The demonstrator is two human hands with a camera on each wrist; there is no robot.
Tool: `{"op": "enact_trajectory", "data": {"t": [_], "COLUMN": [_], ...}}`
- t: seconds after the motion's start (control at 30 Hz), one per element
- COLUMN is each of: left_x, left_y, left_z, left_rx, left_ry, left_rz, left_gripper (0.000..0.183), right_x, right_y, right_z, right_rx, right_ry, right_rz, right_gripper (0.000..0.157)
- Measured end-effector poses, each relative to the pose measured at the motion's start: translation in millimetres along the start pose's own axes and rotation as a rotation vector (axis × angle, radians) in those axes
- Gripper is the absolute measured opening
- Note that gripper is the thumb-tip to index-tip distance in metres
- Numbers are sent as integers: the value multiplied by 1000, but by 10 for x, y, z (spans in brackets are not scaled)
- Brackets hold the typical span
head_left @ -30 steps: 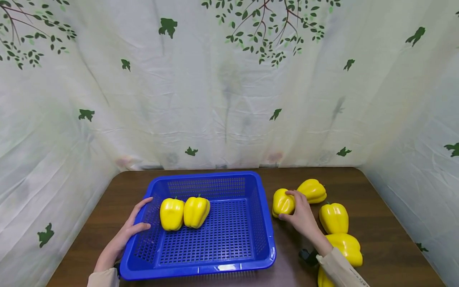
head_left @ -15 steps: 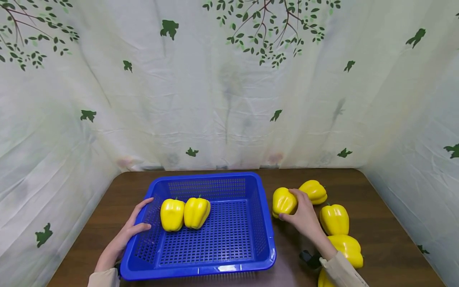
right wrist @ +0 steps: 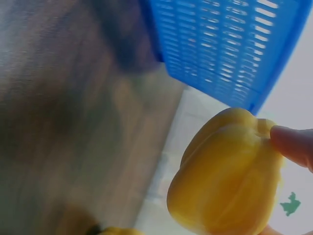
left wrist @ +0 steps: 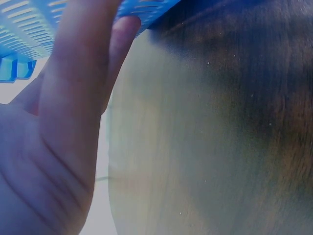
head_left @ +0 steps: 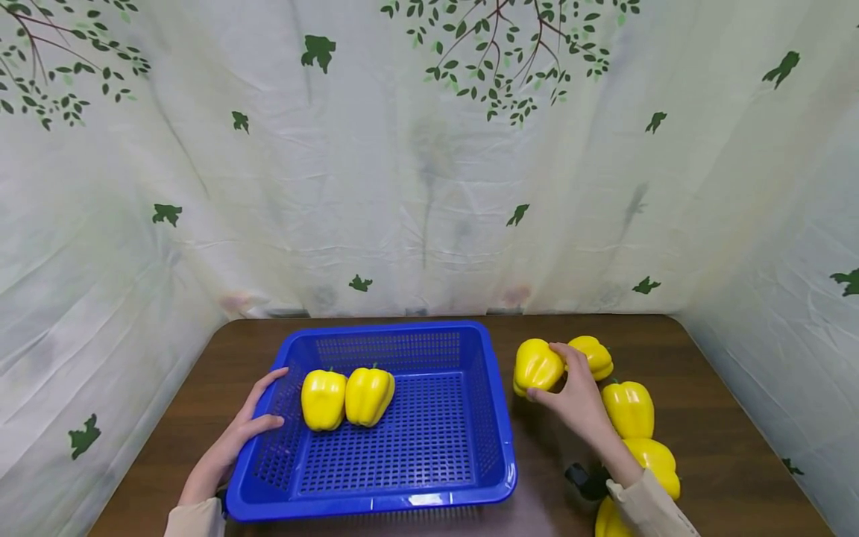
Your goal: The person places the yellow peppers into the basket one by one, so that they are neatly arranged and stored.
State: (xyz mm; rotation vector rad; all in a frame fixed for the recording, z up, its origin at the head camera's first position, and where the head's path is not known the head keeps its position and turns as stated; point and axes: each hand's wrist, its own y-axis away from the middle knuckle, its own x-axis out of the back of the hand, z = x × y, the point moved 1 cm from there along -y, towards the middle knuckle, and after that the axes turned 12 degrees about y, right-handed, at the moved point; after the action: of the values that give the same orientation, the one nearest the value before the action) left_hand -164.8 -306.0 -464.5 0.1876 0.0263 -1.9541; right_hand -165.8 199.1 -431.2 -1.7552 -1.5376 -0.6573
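Observation:
My right hand (head_left: 576,391) pinches a yellow bell pepper (head_left: 537,365) between thumb and fingers, just right of the blue basket (head_left: 499,388). In the right wrist view the held bell pepper (right wrist: 227,176) fills the lower right, its stalk end by a finger, with the basket's slotted wall (right wrist: 215,44) above. At the basket's left side my left hand (head_left: 235,436) grips the rim, thumb and fingers lying over it. The left wrist view has the left hand (left wrist: 68,112) against the basket's underside and wall. Inside the basket, two yellow bell peppers (head_left: 323,400) (head_left: 369,397) stand side by side at the left.
Several more yellow bell peppers (head_left: 628,410) lie in a curved row on the right of the brown wooden table (head_left: 725,447), partly behind my right arm. A white curtain (head_left: 429,186) with leaf prints hangs behind the table and at both sides.
My right hand, holding the bell pepper, has moved slightly right and away from me, and the pepper looks lifted and tilted. The left hand and the basket stay where they were.

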Motion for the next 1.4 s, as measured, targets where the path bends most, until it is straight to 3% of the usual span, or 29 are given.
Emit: {"op": "enact_trajectory", "data": {"t": [0.2,0.7,1.03,1.4], "left_x": [-1,-4,-9,-2], "left_y": [1,-1,-3,-5], "left_z": [-2,-5,-2,-10], "left_rx": [6,-17,1,-6], "left_ry": [16,-10,56,45], "left_rz": [-3,4,0,2], "left_gripper": [68,68,70,70], "right_x": [50,137,90,-35], "right_y": [-26,-60,-89,-131], "right_z": [-89,-340,-610,-810], "right_rx": [22,102,176,305], "right_ry": [-55,-76,-73,-138], "right_rz": [11,41,44,-14], "right_gripper": [79,77,80,80]}}
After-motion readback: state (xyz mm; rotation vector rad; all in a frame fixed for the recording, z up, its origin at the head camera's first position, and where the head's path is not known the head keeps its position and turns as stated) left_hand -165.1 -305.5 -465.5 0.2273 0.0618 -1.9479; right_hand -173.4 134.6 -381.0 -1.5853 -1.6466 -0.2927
